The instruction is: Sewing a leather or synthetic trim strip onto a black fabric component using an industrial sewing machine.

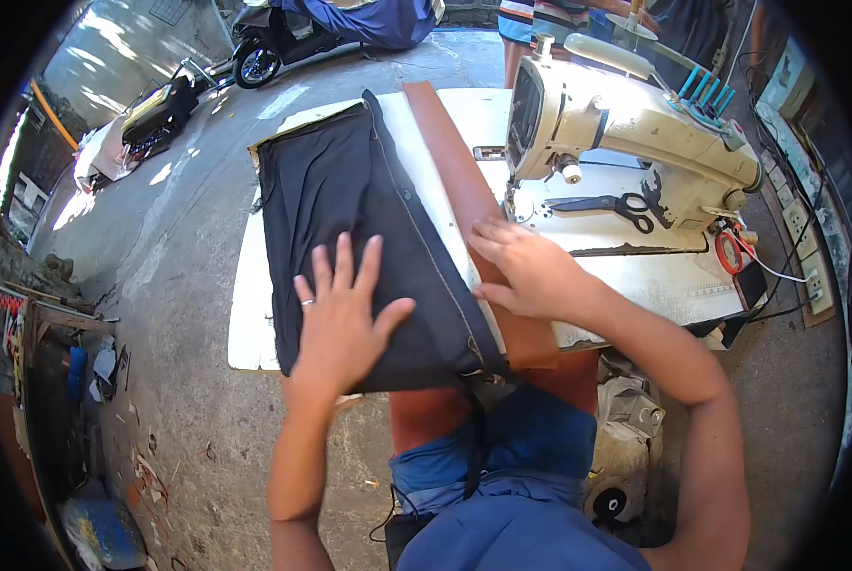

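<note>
My left hand (340, 314) lies flat with spread fingers on a piece of black fabric (326, 190). A seam with pale stitching runs along the fabric's right side. My right hand (526, 271) rests palm down on a long brown strip (450, 152), probably leather or vinyl, its thumb reaching toward the black fabric. The strip lies lengthwise beside the fabric, and its near end hangs at the table's front edge. Just right of my right fingers stands a white sewing machine (635, 124). Black-handled scissors (602, 206) lie on the machine's bed.
All this is on a white sewing table (255, 324). A red tape roll (728, 252) is at its right, near a power strip (800, 228) with cables. Thread stands (707, 90) top the machine. Beyond are a covered scooter (350, 24) and a person's legs (516, 43).
</note>
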`<state>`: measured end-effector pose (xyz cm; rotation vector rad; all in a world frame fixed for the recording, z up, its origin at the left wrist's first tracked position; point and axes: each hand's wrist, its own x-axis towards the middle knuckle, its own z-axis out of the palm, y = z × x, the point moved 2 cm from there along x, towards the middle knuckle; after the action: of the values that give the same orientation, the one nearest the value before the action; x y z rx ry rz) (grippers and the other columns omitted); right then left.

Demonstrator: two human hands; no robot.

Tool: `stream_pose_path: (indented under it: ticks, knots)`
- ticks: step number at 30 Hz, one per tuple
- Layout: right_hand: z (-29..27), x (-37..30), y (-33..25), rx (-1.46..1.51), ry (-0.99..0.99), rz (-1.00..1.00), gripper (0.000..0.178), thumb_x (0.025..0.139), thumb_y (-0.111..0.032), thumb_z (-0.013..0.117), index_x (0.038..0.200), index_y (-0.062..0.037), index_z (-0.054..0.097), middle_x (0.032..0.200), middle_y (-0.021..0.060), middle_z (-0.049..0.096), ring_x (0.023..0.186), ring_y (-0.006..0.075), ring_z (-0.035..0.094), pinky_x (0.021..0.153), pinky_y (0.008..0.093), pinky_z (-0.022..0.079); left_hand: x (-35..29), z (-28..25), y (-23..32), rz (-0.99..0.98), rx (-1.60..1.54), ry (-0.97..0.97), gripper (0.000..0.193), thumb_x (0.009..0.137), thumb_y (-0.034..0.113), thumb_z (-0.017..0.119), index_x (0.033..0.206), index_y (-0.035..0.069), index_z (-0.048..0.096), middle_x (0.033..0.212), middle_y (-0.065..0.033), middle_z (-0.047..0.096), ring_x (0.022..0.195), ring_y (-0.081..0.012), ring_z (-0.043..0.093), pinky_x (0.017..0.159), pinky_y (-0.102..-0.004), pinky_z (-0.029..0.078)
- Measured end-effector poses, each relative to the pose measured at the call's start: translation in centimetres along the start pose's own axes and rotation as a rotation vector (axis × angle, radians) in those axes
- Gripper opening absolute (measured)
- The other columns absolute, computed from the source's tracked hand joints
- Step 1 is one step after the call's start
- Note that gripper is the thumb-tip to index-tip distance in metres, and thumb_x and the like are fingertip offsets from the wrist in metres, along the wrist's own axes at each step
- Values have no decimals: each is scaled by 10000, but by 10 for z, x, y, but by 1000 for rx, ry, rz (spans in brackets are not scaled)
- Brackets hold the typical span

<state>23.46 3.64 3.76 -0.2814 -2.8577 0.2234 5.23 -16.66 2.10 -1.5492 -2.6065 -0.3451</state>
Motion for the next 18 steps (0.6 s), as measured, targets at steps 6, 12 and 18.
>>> stream_pose_path:
  ticks: [6, 12, 18]
  knots:
    - [-14, -41, 2, 156, -49, -62, 422, 939, -100, 694, 1338, 34, 677, 1400, 197, 683, 1336, 399, 641, 1089, 418, 542, 41, -10, -84, 48, 4, -245, 924, 1022, 741, 570, 1732, 176, 393, 1824, -181, 270, 1665, -492, 242, 1318, -712, 182]
    - [-11, -47, 2, 141, 12, -126, 448, 953, -108, 691, 1380, 22, 654, 1457, 202, 644, 1388, 414, 600, 1145, 451, 501, 50, -28, -55, 42, 92, -361, 912, 1012, 691, 631, 1727, 174, 400, 1809, -170, 315, 1650, -504, 271, 1321, -720, 180]
    - [9, -31, -11, 68, 16, -75, 448, 967, -115, 689, 1392, 16, 640, 1519, 200, 594, 1463, 414, 526, 1158, 487, 471, 46, -37, -19, 73, 186, -153, 806, 997, 504, 742, 1662, 126, 489, 1742, -167, 441, 1585, -478, 416, 1296, -721, 266]
